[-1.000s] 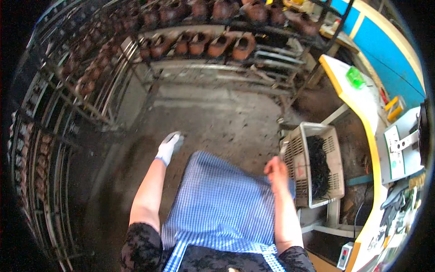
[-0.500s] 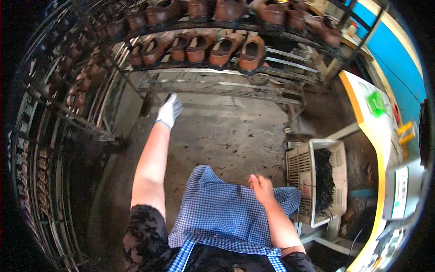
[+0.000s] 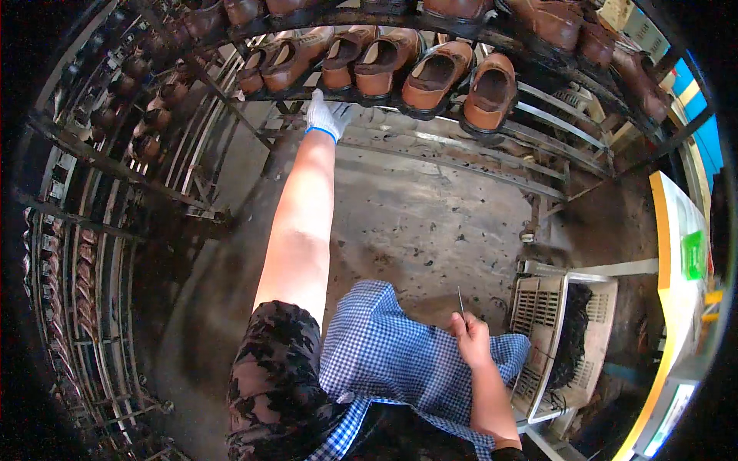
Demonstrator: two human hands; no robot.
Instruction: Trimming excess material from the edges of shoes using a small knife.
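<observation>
My left hand, in a white glove with a blue cuff, reaches out to the lower shelf of a metal rack. Its fingers are apart, and one points up just below a brown leather shoe; whether it touches the shoe I cannot tell. More brown shoes stand along that shelf, such as the rightmost brown shoe. Over the blue checked apron on my lap, my bare right hand is closed on a thin, pointed metal tool, its handle hidden in the fingers.
More shoes fill the upper shelf above. Further shoe racks run along the left. At my right, a pale plastic crate holds dark stringy scraps, beside a yellow-edged table bearing a green object.
My left hand has risen from over the floor up to the lower shelf of shoes. The view has shifted closer to the rack. My right hand keeps the thin tool, now pointing up more clearly.
</observation>
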